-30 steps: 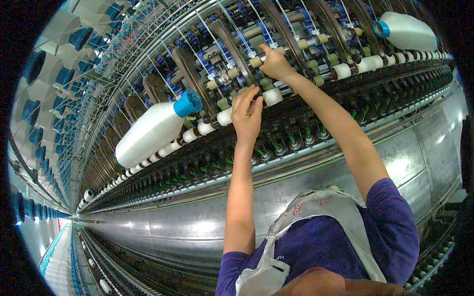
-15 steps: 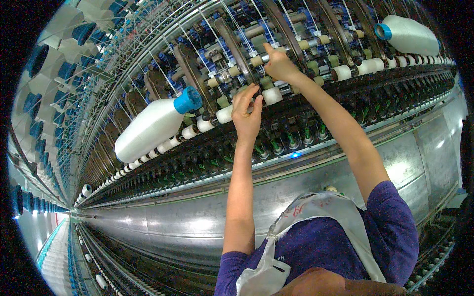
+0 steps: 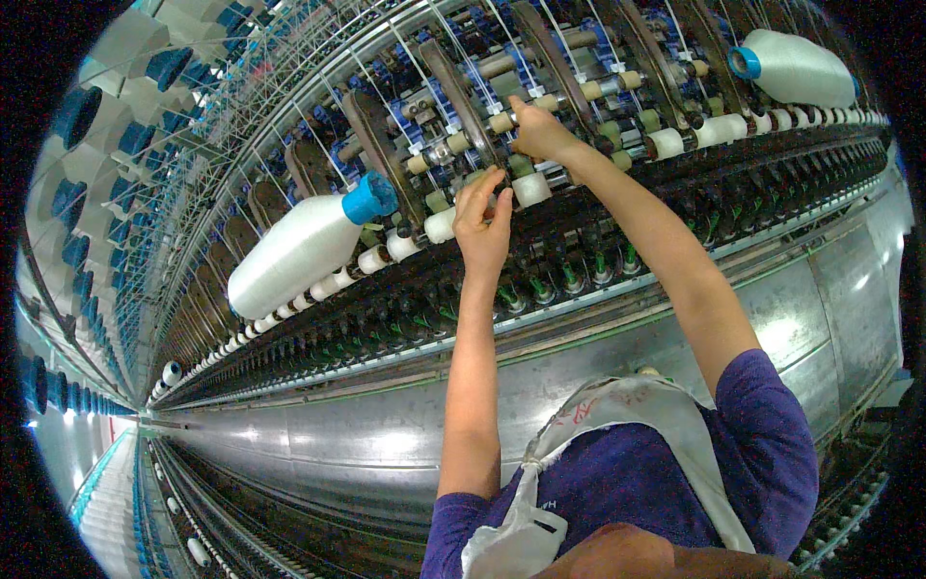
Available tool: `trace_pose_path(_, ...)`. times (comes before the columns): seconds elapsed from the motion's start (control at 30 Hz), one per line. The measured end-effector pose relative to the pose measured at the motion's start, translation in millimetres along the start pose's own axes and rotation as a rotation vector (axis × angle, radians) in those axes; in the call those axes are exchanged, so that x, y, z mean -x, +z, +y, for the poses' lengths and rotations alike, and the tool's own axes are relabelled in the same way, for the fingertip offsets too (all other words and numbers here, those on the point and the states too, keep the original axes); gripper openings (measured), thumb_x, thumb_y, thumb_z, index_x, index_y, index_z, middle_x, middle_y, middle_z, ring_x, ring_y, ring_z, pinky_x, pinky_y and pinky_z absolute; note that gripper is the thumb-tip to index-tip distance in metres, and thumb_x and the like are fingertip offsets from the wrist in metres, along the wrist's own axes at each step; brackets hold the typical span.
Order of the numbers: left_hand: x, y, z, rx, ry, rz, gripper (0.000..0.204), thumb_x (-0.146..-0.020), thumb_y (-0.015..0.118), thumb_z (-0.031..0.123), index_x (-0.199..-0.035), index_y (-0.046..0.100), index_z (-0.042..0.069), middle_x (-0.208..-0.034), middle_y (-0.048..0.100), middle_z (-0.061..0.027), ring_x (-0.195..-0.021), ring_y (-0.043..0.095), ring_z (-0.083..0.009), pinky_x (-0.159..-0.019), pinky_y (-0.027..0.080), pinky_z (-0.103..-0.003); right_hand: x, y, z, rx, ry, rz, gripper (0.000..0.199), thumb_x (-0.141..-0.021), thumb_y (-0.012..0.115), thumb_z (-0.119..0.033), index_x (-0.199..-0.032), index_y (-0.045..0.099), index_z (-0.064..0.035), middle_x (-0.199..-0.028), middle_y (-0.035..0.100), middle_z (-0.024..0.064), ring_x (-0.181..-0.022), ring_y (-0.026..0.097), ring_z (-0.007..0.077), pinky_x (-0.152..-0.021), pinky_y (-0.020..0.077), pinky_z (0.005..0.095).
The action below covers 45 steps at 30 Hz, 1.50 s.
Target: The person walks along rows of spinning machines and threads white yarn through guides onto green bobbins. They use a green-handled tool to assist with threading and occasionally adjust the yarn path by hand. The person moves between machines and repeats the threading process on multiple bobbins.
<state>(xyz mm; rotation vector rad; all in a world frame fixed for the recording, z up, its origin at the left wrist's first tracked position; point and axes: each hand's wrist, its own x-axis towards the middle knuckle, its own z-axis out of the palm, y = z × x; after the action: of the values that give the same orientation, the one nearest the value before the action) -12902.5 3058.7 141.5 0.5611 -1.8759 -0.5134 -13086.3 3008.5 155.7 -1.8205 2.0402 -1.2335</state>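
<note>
My left hand [image 3: 481, 220] is raised to the front rollers of a spinning frame. Its fingers stretch upward beside a dark pressure arm [image 3: 457, 101], with the thumb apart near a white roller [image 3: 531, 189]. Farther right and higher, my right hand [image 3: 546, 133] reaches in among the drafting rollers. Its index finger points out beside a beige roller [image 3: 503, 122], while the other fingers curl in. What those curled fingers hold, if anything, is hidden. Any fine strand between the hands is too small to see.
A white yarn cone [image 3: 294, 256] with a blue end lies on the frame at left, another cone [image 3: 803, 69] at right. Below the rollers runs a row of spindles with green parts [image 3: 573, 278]. Metal panels [image 3: 386, 425] stand between the frame and my body.
My right hand has shifted slightly down and left, its index finger lower than before. My left hand stays almost in place.
</note>
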Motion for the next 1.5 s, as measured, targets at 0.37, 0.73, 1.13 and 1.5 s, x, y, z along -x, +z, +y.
trace_pose_path(0.37,0.9,1.2,0.7,0.015,-0.011,0.01,0.021,-0.081,0.061,0.009,-0.102,0.062,0.009,-0.109,0.058,-0.0074,-0.09,0.056,-0.0133,-0.056,0.046,-0.021,17.4,-5.7,-1.4,0.043,-0.016,0.092,0.065,-0.074,0.053,0.0,-0.132,0.023,0.0018,-0.074,0.06,0.0221,-0.063,0.06,0.0331,-0.057,0.0477,0.0402)
trace_pose_path(0.73,1.4,3.0,-1.5,0.045,-0.01,0.022,0.022,-0.081,0.061,0.008,-0.103,0.062,0.009,-0.108,0.058,-0.0077,-0.081,0.055,-0.0104,-0.054,0.044,-0.021,15.2,-1.7,-11.7,0.215,-0.017,-0.081,0.061,-0.072,0.047,0.001,-0.13,0.028,-0.006,-0.085,0.059,0.0265,-0.077,0.059,0.0399,-0.065,0.0448,0.0496)
trace_pose_path(1.13,2.2,3.1,2.8,0.016,-0.034,0.026,0.022,-0.08,0.061,0.006,-0.103,0.062,0.008,-0.108,0.058,-0.0072,-0.08,0.053,-0.0102,-0.057,0.044,-0.021,19.6,-0.7,-8.8,0.145,-0.011,-0.03,0.064,-0.077,0.056,-0.01,-0.132,0.024,-0.006,-0.08,0.06,0.0218,-0.074,0.059,0.0375,-0.061,0.0447,0.0462)
trace_pose_path(1.5,4.9,3.4,7.1,0.05,-0.111,0.007,0.026,-0.08,0.06,0.005,-0.106,0.06,0.008,-0.111,0.056,-0.0067,-0.094,0.055,-0.0127,-0.063,0.046,-0.02,29.8,-14.2,-20.1,0.161,0.027,-0.167,0.06,-0.082,0.05,-0.014,-0.133,0.02,-0.0029,-0.083,0.059,0.0213,-0.075,0.058,0.0374,-0.062,0.045,0.0459)
